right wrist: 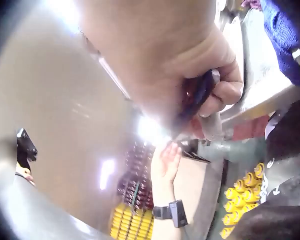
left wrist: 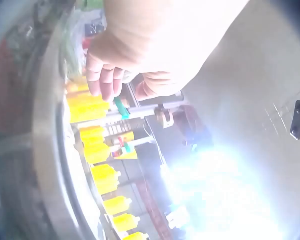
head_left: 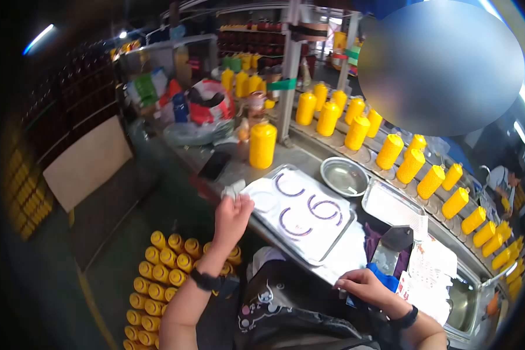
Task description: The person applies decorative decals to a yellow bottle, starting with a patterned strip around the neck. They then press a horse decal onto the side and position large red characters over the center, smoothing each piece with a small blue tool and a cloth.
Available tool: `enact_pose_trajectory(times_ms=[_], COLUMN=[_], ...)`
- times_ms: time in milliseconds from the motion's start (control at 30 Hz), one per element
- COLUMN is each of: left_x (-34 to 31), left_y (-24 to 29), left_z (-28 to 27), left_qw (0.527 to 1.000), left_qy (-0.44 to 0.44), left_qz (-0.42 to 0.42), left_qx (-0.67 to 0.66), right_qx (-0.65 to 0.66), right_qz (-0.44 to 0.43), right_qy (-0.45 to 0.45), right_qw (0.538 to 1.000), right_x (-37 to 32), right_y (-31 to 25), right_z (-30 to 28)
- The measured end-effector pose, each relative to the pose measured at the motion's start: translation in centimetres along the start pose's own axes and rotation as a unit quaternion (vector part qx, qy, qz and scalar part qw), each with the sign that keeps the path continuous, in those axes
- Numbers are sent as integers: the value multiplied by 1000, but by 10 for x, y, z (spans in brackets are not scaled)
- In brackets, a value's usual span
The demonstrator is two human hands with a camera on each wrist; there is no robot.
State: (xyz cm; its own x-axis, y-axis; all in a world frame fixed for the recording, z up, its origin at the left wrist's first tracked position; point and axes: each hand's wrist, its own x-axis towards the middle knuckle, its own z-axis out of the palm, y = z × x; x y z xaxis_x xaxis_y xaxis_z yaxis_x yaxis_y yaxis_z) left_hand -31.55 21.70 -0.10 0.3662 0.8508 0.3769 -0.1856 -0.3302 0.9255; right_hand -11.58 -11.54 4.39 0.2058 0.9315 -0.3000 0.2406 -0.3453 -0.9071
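A metal tray (head_left: 353, 218) lined with a white sheet (head_left: 262, 188) holds several curved purple strips (head_left: 282, 221). At its left corner my left hand (head_left: 233, 220) pinches a crumpled whitish piece (head_left: 233, 188); the left wrist view shows that hand (left wrist: 132, 52) with curled fingers and thumb close together. My right hand (head_left: 366, 287) is beside the tray's near right side, at the edge of white paper. In the right wrist view the fingers of this hand (right wrist: 202, 65) curl round a dark object (right wrist: 197, 97), whose kind I cannot tell.
A yellow bottle (head_left: 263, 146) and a phone (head_left: 216, 165) stand or lie beyond the tray. Behind are a metal bowl (head_left: 344, 176), a second tray (head_left: 391, 204) and rows of yellow bottles. A sink (head_left: 462, 303) is at right; more yellow bottles stand below left.
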Motion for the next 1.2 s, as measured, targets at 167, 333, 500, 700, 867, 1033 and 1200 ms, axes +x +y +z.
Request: enact_pose_trajectory(times_ms=[167,333,500,700,867,1033,1200], left_x=[198,298,289,248,138,28,-43], left_y=[-32,-90,-109,-64,52,115,118], left_z=[60,84,97,85,117,202,303], left_qw=[950,908,967,984,994,957,847], left_qy=[110,138,113,152,46,-158,-357], left_qz=[58,39,47,86,16,-178,-368], left_qx=[285,394,222,38,-99,-166,-138], right_qx=[250,357,355,272,-79,-384,-376], right_qz=[-13,-22,-5,39,-77,-217,-257], right_qy=[150,215,281,294,339,260,247], right_qw=[956,909,892,915,934,859,855], right_x=[-37,-67,-80,-104,-86,-56,-72], right_y=[15,53,64,82,69,47,78], right_z=[-47,-81,-88,-105,-127,-135,-125])
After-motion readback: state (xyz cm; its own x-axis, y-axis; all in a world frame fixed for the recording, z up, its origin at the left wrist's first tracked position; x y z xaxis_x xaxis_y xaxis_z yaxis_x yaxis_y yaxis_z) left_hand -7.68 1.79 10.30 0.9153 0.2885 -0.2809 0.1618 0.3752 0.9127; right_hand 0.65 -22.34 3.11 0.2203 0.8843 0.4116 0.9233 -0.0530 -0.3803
